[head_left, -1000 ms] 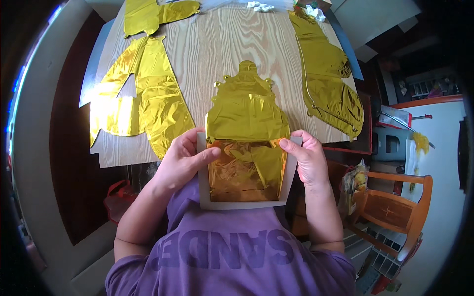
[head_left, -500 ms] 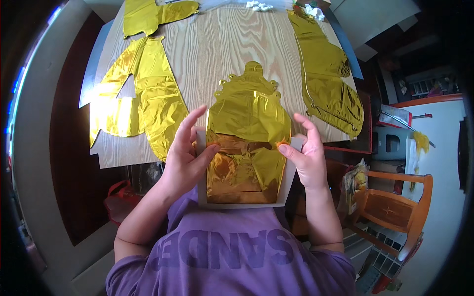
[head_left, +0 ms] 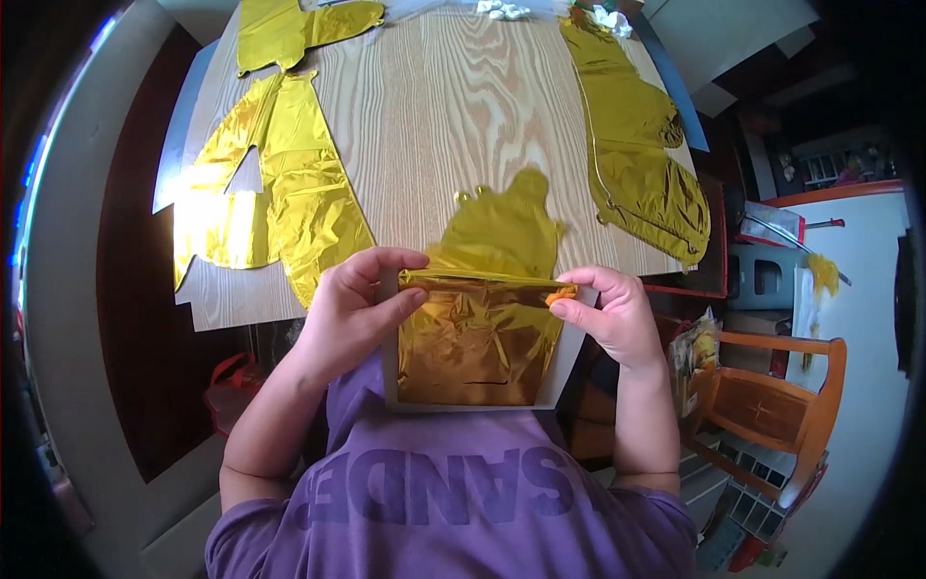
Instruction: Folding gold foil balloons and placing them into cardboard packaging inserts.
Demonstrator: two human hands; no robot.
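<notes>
We see the gold foil lying over a pale panel at the near edge of the table, its far end blurred. The left hand and right hand pinch its sides, nearly closed — grips partly hidden. Upper left, another foil piece runs out of view.

1. Purple shirt, worn by the person: one row of large block capitals, darker purple, across the front.
2. Orientation: lettering upside down in the head view; its left end distorted by folds.
</notes>
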